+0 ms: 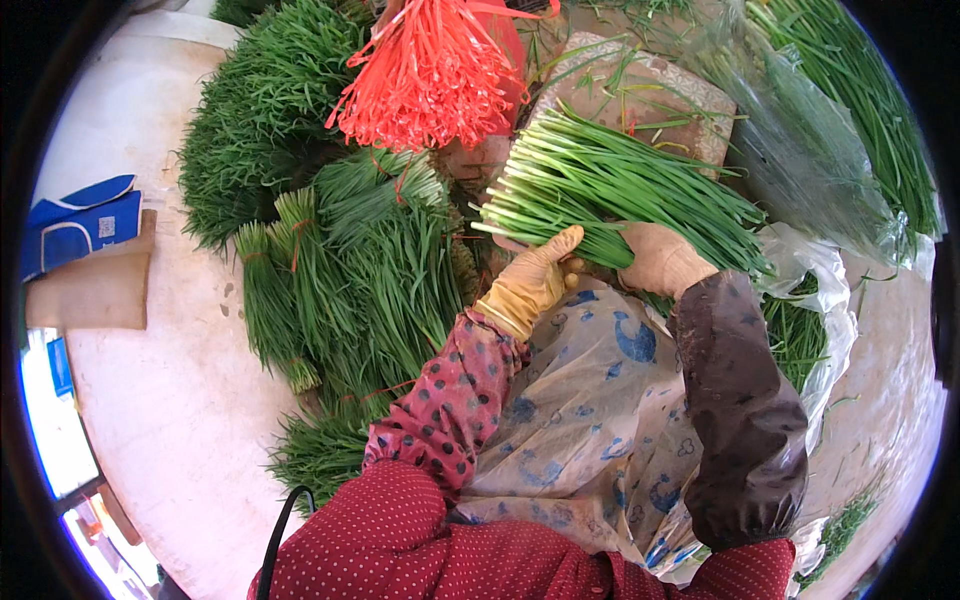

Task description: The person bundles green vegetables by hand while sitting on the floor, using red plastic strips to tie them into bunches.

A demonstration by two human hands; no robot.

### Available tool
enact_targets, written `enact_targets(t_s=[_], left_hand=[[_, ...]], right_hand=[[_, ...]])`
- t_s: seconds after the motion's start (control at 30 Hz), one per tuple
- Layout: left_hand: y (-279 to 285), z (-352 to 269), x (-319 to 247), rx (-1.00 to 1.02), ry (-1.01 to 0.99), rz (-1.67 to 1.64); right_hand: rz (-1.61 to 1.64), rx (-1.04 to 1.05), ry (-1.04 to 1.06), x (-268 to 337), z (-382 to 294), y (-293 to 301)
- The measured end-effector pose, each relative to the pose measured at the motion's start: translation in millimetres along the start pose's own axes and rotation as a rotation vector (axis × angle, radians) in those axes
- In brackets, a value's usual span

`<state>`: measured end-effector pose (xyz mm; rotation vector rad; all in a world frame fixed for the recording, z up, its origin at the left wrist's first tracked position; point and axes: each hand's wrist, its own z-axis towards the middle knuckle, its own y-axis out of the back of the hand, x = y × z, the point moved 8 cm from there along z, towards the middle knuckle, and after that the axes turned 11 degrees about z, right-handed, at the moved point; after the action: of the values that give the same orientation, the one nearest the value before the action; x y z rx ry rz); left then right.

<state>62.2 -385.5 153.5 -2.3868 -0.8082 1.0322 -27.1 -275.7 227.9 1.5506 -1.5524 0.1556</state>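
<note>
A wide layer of green garlic chives (622, 180), pale cut ends to the left, lies over a low padded stool (637, 94) in front of me. My left hand (536, 281), in a yellow rubber glove, has its thumb over the near stems by the cut ends; its fingers are partly hidden below them. My right hand (660, 259), in a pale glove, is against the near edge of the leaves, fingertips hidden under the chives. A patterned plastic apron (592, 420) covers my lap. Red plastic tie strips (431, 79) hang in a thick bunch beyond the stems.
Tied chive bundles (367, 262) are piled at the left, with a larger heap (270, 112) behind. A clear plastic bag (817, 150) and more loose chives (847, 82) lie at the right. A blue item (90, 225) rests on cardboard (97, 289) at the far left.
</note>
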Motion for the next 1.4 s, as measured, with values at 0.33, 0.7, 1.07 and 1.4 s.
enact_targets(t_s=[0.33, 0.7, 1.07, 1.4], left_hand=[[16, 24, -2, -0.17, -0.004, -0.05], [7, 28, 1, -0.251, -0.049, 0.016], [6, 25, -2, -0.254, -0.003, 0.075], [3, 27, -1, -0.371, 0.077, 0.073]], right_hand=[[-0.035, -0.034, -0.057, -9, -34, 9], [-0.187, -0.494, -0.079, -30, 44, 158], [-0.133, -0.599, -0.311, -56, 130, 118], [-0.237, -0.523, -0.096, -45, 145, 113]])
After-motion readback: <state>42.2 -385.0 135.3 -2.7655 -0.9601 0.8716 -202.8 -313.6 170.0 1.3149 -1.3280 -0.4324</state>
